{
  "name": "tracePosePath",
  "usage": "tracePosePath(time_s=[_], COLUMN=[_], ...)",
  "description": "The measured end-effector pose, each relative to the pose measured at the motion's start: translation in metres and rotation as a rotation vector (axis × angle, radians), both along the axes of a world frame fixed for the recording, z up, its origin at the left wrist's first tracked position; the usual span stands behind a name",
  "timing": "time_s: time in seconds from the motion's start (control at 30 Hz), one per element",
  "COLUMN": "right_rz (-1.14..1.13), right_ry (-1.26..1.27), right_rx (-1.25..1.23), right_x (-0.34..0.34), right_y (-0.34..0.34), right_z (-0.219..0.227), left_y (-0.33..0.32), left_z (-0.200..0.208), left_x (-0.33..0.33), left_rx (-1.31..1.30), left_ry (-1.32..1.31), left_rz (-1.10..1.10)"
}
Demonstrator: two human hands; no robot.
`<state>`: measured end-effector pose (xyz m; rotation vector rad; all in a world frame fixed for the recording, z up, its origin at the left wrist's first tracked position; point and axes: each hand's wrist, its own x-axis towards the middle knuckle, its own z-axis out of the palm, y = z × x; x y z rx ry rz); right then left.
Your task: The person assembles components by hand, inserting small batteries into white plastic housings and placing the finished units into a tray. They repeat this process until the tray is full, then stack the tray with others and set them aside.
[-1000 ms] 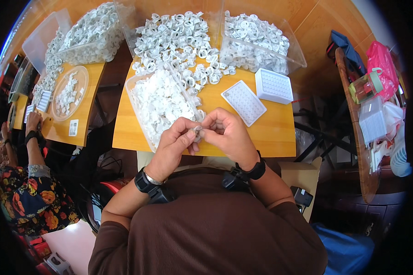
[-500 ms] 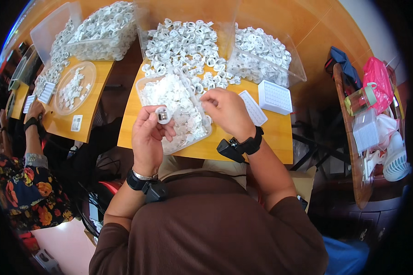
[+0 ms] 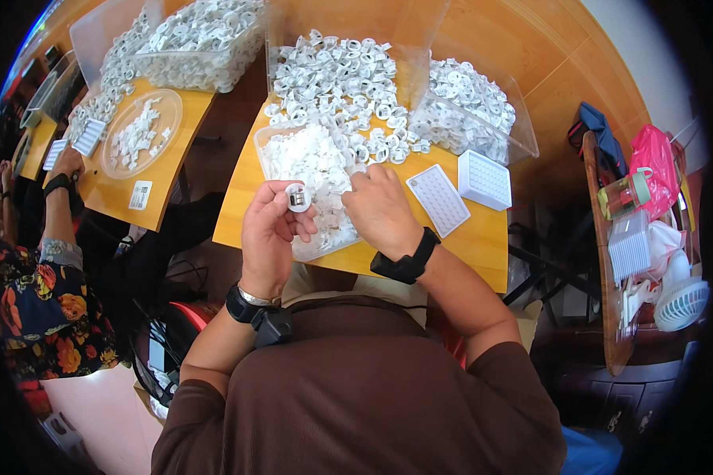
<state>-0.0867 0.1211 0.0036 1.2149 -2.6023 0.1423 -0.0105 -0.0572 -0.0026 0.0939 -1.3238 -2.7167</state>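
Pinched between the thumb and fingers of my left hand (image 3: 271, 229) is a small round white plastic part (image 3: 299, 198) with a metal-looking insert at its centre. That hand hovers over the near left side of a clear tub (image 3: 263, 158) heaped with small white plastic pieces (image 3: 305, 154). My right hand (image 3: 382, 207) is over the tub's right edge, its fingers curled together; whatever they hold, if anything, is hidden. A gap separates the two hands. Many white ring-shaped parts (image 3: 333, 75) lie piled just beyond the tub.
Right of my right hand lie a flat white perforated tray (image 3: 438, 199) and a stack of white trays (image 3: 484, 180). A clear bin (image 3: 523, 146) of ring parts stands behind them. A co-worker's hand (image 3: 69, 162) rests at the left table. A wooden side table (image 3: 610, 317) holds a fan (image 3: 681, 301).
My right hand has shifted left, closer to my left hand, and the flat tray shows more fully. The whole view has swung slightly. My left hand still holds the round part.
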Motion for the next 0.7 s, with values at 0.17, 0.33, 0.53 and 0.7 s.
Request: tracePosePath(time_s=[0.17,0.33,0.53,0.7], right_rz=[0.01,0.041,0.025,-0.007], right_ry=[-0.011,0.049,-0.004,-0.107], right_rx=[-0.176,-0.172,0.017,-0.106], right_x=[0.002,0.006,-0.007,-0.01], right_y=[0.006,-0.005,-0.02,-0.013], right_z=[-0.002,0.01,-0.011,-0.001], left_y=[0.001,0.004,0.008,0.002], left_z=[-0.003,-0.004,-0.001,-0.001], left_x=[0.0,-0.001,-0.001,0.001], left_rx=[0.01,0.011,0.007,-0.011], left_ry=[-0.019,-0.027,-0.039,-0.041], left_rz=[-0.013,-0.031,-0.049,-0.004])
